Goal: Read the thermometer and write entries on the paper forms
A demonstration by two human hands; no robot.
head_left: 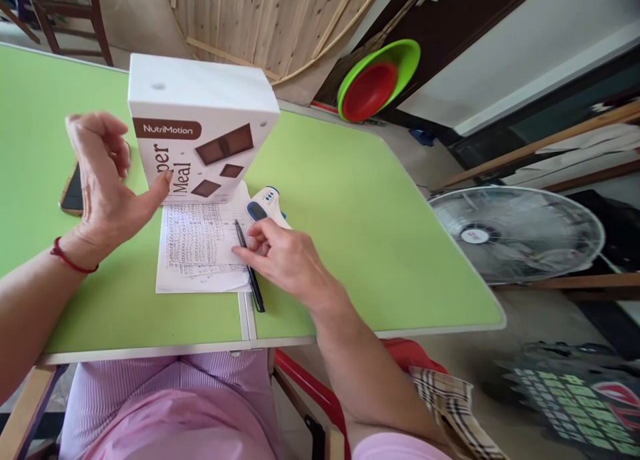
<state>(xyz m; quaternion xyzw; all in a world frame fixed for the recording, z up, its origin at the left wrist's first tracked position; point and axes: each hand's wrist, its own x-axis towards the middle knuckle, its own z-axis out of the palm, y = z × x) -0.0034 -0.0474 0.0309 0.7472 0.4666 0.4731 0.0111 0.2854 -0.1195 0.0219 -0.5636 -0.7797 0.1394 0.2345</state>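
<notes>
A white box (204, 87) printed "NutriMotion", with brown bar pictures, stands upright on the green table. My left hand (107, 177) is at its left side, thumb stretched across the lower front and fingers bent but apart; whether the thumb touches the box I cannot tell. In front of the box lie sheets of paper (193, 247) covered in handwriting. A black pen (256, 290) rests slantwise over their right edge. Above the pen is my right hand (280, 253), loosely curled, with a gap between thumb and forefinger. A white and blue handheld thermometer (270, 203) lies just beyond it.
A phone (73, 192) lies left of the box, partly behind my left hand. The green table (360, 247) has a metal seam near the pen. Right of it stands a fan (520, 237). Green and red basins (373, 90) are beyond the far edge.
</notes>
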